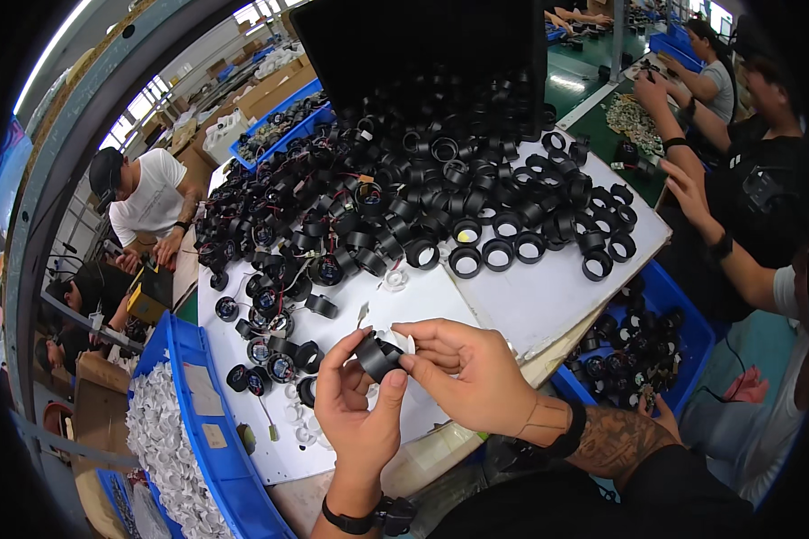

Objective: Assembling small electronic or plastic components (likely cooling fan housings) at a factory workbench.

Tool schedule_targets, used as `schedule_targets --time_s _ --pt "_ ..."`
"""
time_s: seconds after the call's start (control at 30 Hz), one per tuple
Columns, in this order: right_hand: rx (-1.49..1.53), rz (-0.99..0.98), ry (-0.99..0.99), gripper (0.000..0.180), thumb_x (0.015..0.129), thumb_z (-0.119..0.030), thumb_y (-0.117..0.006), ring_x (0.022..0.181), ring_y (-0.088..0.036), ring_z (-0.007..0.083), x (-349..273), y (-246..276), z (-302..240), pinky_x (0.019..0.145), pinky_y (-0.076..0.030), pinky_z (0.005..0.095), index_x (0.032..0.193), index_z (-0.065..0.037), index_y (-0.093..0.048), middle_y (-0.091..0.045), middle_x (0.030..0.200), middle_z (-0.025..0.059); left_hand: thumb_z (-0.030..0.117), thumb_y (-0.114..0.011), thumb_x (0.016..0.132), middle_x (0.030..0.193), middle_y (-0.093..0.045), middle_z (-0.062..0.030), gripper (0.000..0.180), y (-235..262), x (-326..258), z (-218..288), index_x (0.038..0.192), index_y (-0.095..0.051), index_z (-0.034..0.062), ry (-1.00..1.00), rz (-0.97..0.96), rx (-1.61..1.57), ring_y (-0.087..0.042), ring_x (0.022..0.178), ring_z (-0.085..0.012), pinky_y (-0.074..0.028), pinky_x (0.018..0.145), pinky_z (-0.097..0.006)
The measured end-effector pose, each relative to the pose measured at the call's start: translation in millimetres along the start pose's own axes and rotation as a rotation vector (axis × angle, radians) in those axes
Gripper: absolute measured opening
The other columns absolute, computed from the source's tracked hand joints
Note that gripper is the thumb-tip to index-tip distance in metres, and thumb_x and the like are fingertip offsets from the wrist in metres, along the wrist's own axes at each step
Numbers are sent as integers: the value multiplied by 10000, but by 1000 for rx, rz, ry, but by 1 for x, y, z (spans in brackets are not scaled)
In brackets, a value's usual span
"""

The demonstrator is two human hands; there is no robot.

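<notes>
— Hands were how?
— Both were raised over the white board's (548, 296) near edge. The left hand (358, 409) and right hand (466, 370) pinched one black ring (377, 356) between them, fingers curled closed on it (thumbs in front).
— Free room?
— Bare board under the hands; the black ring pile (422, 180) lay farther back, and a blue bin (202, 422) stood just left.

A factory hall with bright windows (139, 103), green floor (584, 85) and white worktable (548, 296).

Both hands raised together, left (358, 409) pinching, right (472, 373) pinching opposite
</notes>
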State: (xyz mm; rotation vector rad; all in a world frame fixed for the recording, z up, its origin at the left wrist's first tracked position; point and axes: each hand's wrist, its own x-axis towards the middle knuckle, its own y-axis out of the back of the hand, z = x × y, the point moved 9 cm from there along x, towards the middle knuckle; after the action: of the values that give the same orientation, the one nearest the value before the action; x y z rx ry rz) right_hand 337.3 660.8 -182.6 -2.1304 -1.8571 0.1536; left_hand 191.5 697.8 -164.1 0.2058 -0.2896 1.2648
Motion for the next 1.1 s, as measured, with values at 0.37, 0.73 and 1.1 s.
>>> schedule_targets --time_s 0.37,0.73,1.1 --pt "107 65 44 348 1024 9 -618 1141 -723 217 -1 0 9 974 -573 282 1363 84 -597 -730 1225 212 21 -767 940 1298 -653 -163 565 -5 -1 -3 1415 -466 -38 -14 95 -48 -681 1131 -203 -544 993 -317" --pt "-536 -419 154 309 993 -251 -678 712 -739 303 33 1 12 613 -552 368 1257 -101 -731 -763 857 147 63 -782 931 1330 -659 -155 533 39 0 -28 1386 -524 -42 196 -77 -79 -670 1140 -182 -558 961 -304" --pt "-1059 -31 436 120 964 -169 -668 874 -675 300 92 52 33 727 -518 455 994 -55 -643 -658 909 113 182 -603 1054 1539 -507 -256 346 100 -8 -1 1368 -519 64 -76 360 -187 -612 1297 -277 -561 1035 -400"
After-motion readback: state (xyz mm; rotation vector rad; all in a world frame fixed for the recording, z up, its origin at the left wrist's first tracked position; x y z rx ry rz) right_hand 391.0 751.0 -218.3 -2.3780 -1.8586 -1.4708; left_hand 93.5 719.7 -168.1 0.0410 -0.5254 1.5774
